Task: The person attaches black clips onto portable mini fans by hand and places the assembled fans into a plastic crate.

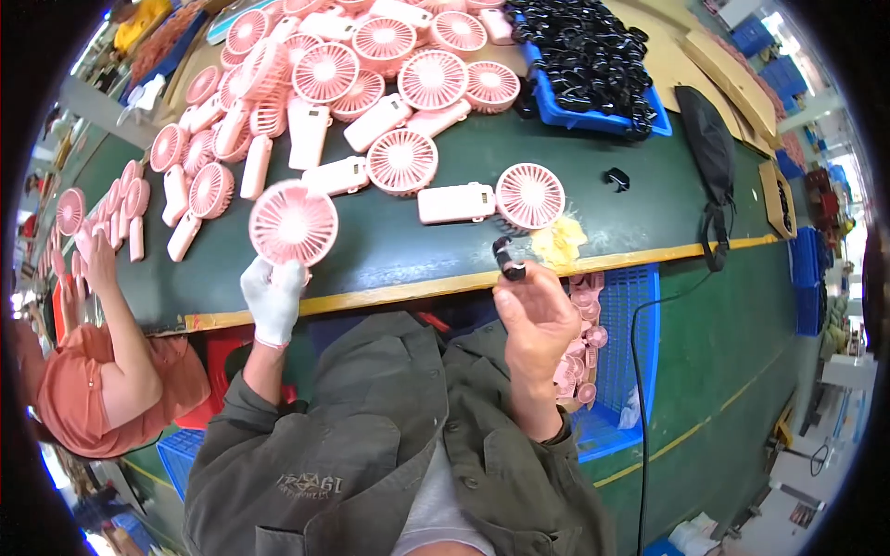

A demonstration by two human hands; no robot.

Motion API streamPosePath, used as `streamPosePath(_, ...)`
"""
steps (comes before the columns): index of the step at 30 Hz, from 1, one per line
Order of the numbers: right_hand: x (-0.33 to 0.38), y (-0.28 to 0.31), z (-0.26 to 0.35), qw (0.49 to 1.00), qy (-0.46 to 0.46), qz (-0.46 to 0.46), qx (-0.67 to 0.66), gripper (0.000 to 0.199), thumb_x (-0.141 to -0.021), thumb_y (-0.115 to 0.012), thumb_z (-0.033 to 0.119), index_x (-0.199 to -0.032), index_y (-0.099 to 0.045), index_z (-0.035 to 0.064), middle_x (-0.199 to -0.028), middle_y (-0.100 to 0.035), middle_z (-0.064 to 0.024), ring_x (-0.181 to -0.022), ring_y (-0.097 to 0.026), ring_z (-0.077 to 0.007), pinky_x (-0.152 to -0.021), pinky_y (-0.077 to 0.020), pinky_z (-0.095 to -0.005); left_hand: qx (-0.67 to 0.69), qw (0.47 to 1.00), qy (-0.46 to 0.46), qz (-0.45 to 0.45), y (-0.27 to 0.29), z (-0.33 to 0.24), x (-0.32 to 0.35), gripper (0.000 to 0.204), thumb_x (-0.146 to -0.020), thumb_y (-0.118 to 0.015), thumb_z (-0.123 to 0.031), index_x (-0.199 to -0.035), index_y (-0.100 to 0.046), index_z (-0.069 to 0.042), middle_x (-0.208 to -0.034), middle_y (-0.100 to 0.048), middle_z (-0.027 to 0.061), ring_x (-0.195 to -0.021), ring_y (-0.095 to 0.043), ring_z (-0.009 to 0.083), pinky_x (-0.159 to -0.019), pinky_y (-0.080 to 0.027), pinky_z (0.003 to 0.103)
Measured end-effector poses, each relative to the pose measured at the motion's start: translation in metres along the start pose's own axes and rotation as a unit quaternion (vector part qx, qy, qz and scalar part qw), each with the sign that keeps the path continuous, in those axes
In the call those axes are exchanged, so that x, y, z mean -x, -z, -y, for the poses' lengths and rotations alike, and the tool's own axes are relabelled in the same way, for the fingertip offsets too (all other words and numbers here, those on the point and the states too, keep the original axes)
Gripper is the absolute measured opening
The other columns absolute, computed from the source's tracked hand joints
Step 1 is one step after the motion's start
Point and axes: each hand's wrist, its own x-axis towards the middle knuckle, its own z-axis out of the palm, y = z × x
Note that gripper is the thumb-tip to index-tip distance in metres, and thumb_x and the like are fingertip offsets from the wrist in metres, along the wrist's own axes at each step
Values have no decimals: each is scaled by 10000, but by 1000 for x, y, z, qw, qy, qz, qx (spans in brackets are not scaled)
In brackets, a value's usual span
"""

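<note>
My left hand (272,304), in a white glove, grips a pink handheld fan (294,224) by its lower end, with the round grille raised over the table's front edge. Between the thumb and fingers of my bare right hand (538,320) is a small curved glossy black part (506,259); its exact kind is unclear. Just beyond that hand, a crumpled yellow cloth or wrapper (558,243) lies at the edge. Another pink fan (530,196) rests flat behind it, its handle pointing left. A single loose black piece (616,179) sits farther right on the green tabletop.
A heap of pink fans (385,42) covers the far left and middle. Black parts fill a blue tray (656,119) at the back. A black pouch-like item (706,144) and cable lie right. Below stands a blue crate (640,371) with fans. A co-worker (120,385) sits left.
</note>
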Motion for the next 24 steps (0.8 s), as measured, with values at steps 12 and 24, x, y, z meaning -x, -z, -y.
streamPosePath(12,29,-51,22,983,-92,113,-113,220,-809,-686,-95,-1003,-587,-129,-1049,-540,-152,-819,-619,-162,-653,-565,-245,223,946,127,198,-68,-52,36,193,-856,-619,-150,-955,-678,5,-814,-679,61,-702,-626,123,-612,-504,266)
streamPosePath(24,24,-47,-8,984,-142,94,-48,163,-954,-577,47,-868,-632,-80,-879,-570,-69,-613,-545,-96,-519,-460,-219,-52,955,-150,250,-85,-67,33,222,-803,-663,-295,-759,-671,-78,-630,-629,106,-606,-641,274,-568,-502,359)
